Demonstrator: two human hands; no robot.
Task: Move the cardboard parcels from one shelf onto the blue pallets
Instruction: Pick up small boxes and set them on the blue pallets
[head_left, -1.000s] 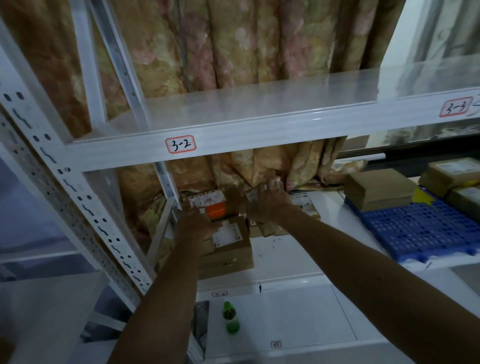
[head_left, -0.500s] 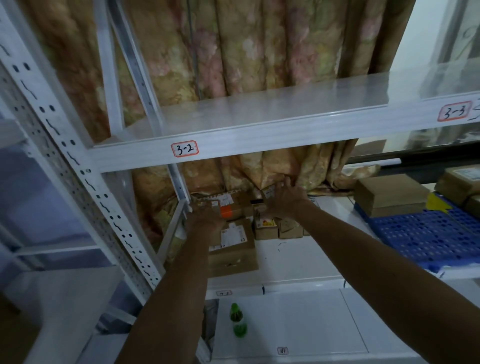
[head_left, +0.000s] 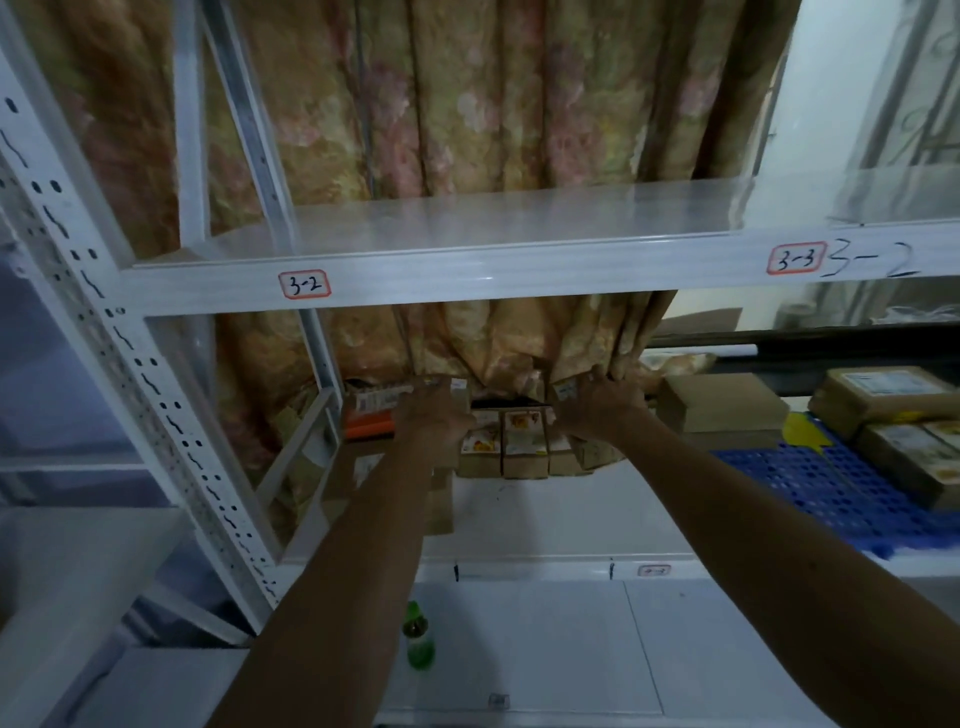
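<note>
Several small cardboard parcels (head_left: 519, 449) stand in a row at the back of the white middle shelf (head_left: 545, 514), against the curtain. My left hand (head_left: 434, 413) curls over a labelled parcel (head_left: 376, 401) with an orange stripe at the row's left end. At the right end, my right hand (head_left: 597, 410) grips a small parcel (head_left: 566, 388). Under my left forearm lie flatter brown parcels (head_left: 441, 499). The blue pallet (head_left: 831, 486) sits on the same shelf to the right and carries a plain brown parcel (head_left: 722, 402) and two labelled ones (head_left: 883, 395).
The upper shelf beam (head_left: 467, 280), marked 3-2, hangs just above my hands. A perforated white post (head_left: 130, 364) and a diagonal brace (head_left: 296, 452) close off the left side. A green bottle (head_left: 418, 642) stands on the lower shelf. A flowered curtain (head_left: 467, 104) hangs behind.
My hands have reached further back and spread apart, and the row of small parcels now shows between them. The view has swung to the left and closer.
</note>
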